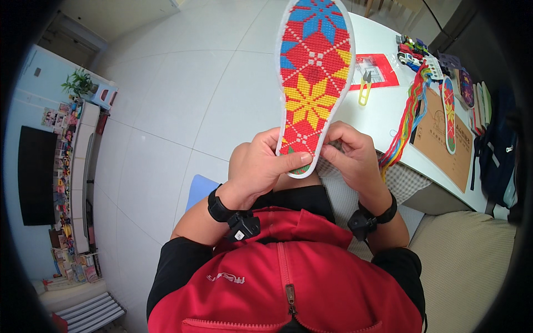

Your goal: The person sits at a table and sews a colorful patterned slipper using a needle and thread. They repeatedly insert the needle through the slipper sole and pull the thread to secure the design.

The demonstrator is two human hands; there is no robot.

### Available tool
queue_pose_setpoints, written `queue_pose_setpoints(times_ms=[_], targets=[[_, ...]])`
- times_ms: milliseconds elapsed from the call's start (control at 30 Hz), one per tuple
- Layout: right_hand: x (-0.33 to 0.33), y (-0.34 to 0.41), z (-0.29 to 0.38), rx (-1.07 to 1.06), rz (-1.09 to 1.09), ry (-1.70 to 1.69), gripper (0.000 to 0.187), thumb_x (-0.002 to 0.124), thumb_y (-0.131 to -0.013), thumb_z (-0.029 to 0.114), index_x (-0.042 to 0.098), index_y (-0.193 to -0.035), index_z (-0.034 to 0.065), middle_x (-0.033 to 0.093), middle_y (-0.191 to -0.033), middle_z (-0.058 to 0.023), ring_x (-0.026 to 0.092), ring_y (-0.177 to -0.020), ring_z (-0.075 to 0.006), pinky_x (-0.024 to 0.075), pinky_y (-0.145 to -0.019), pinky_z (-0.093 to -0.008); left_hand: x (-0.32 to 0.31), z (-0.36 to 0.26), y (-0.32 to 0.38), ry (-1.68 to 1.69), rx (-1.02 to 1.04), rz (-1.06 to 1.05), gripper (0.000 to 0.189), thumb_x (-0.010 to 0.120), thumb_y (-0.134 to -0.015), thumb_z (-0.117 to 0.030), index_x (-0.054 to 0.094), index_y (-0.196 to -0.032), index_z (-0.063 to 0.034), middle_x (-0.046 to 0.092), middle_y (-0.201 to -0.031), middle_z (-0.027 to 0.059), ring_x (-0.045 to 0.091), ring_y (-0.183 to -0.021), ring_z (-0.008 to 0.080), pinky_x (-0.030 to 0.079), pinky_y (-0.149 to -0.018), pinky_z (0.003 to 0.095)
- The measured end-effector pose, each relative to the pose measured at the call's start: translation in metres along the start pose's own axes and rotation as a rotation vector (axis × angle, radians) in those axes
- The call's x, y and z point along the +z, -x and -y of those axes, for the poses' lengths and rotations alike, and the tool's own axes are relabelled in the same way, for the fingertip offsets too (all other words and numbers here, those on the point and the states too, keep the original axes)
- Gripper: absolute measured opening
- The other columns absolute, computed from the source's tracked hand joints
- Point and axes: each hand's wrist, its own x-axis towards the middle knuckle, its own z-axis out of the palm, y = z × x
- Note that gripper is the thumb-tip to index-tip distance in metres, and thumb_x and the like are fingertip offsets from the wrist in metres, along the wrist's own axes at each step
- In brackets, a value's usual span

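A cross-stitched insole (313, 89) with red, yellow and blue motifs and white edging stands up before me, its narrower end towards my body. My left hand (260, 164) grips that end, thumb across the stitched face and fingers hidden behind. My right hand (349, 152) is at the insole's right edge, thumb and forefinger bent close together. Whether those fingertips pinch the edge, a needle or a thread is too small to tell. Right of the insole, yellow-handled thread snips (365, 88) lie on the white table (383, 120).
Beyond the snips is a red-bordered packet (385, 70). A bundle of coloured embroidery threads (410, 112) hangs over the table edge. A second patterned insole (449, 112) lies on a brown pad (441, 141). Toy vehicles (410, 54) and a dark bag (497, 154) stand farther right.
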Motion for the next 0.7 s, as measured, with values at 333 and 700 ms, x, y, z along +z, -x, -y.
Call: queue_pose_setpoints(times_ms=[333,700], targets=[[0.008,0.002,-0.005,-0.028,-0.003,-0.137,0.006,0.059,-0.082,-0.004,0.06,-0.087,-0.0014,0.06,-0.087,-0.0072,0.059,-0.08,-0.0132,0.0463,-0.074,-0.0246,-0.004,0.001,-0.001,0.05,0.031,0.056,0.033,0.068,-0.08,-0.005,0.056,-0.11,0.0018,0.065,-0.102,0.0083,0.063,-0.089,0.0133,0.051,-0.079,0.0267],[0.007,-0.001,0.025,-0.616,-0.159,0.893,0.029,0.07,-0.065,0.001,0.065,-0.092,0.0102,0.057,-0.088,-0.0052,0.055,-0.084,-0.0249,0.0425,-0.072,-0.0357,-0.002,0.005,-0.007,0.059,0.093,-0.075,0.024,0.061,-0.084,0.001,0.058,-0.108,0.0052,0.065,-0.101,0.0103,0.064,-0.087,0.0132,0.052,-0.077,0.0256]])
